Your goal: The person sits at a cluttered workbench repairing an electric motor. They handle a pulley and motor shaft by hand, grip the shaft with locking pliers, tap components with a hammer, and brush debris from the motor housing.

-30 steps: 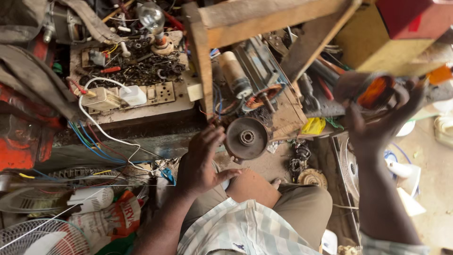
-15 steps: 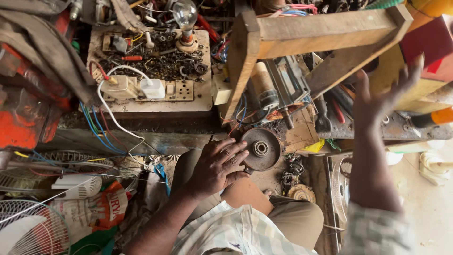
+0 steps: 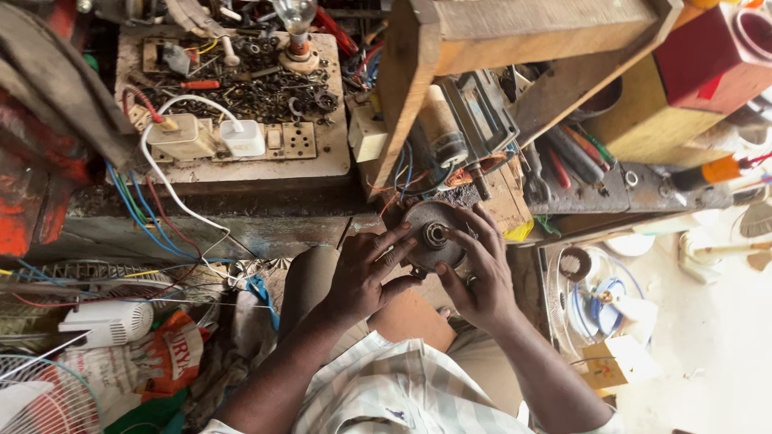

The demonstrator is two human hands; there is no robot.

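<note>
Both hands on the disc (image 3: 433, 235), a round, dark, rusty metal part with a small hub at its middle, held above the lap, just below the front edge of the table (image 3: 241, 173). Left hand (image 3: 366, 273) at the disc's left rim, fingers (image 3: 394, 245) spread and curled against its face, gripping it. Right hand (image 3: 480, 269) at the disc's right rim, fingers (image 3: 482, 229) bent over the top and side, closed on it too; ring visible on one finger.

Straight above the disc, a motor (image 3: 466, 128) with copper windings and loose red and blue wires, half under a wooden beam (image 3: 450, 48). Up and left of the disc, a switchboard (image 3: 233, 141) with a white plug (image 3: 241, 137) and white cable looping down; beyond it a heap of screws and nuts (image 3: 257, 84) and a bulb (image 3: 296, 20) in its holder. Up and right of the disc, screwdrivers (image 3: 575, 153) lying together, and farther right a red box (image 3: 712, 56). Right of the disc, low down, a white fan guard (image 3: 591, 293). Far left of the disc, another fan grille (image 3: 48, 394) and a white housing (image 3: 108, 321) amid tangled wires.
</note>
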